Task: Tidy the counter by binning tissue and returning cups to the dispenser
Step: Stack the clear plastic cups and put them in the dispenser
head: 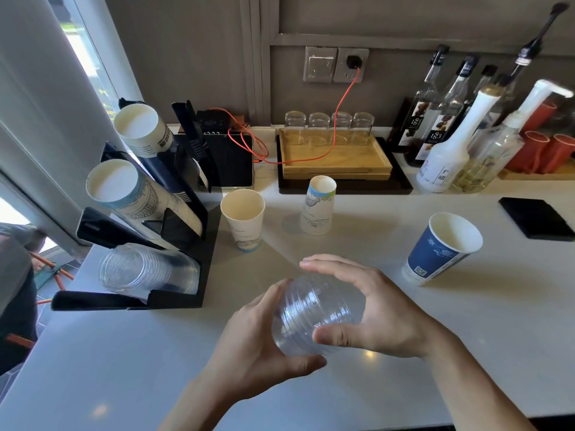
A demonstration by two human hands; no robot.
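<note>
Both of your hands are wrapped around a short stack of clear plastic cups (pixel 314 318), held above the white counter (pixel 466 337) near its front edge. Your left hand (pixel 258 346) cups the stack from below and the left, fingers curled round its far side and the thumb pressed under its lower end. Your right hand (pixel 373 309) closes on it from the right, fingers arched over the top and the thumb lying across the near side. Neither hand is fully closed; each is spread as wide as the stack.

The black cup dispenser (pixel 174 275) stands at the left edge of the counter. Its lowest slot holds a row of clear cups (pixel 140 270), and the 2 slots above hold paper cups.

3 paper cups stand loose on the counter: a white cup (pixel 244 217) upright just beside the dispenser, a cup (pixel 318 206) upside down near the wooden tray (pixel 336 160), and a blue cup (pixel 441 247) upright to the right, well apart from your hands.
</note>
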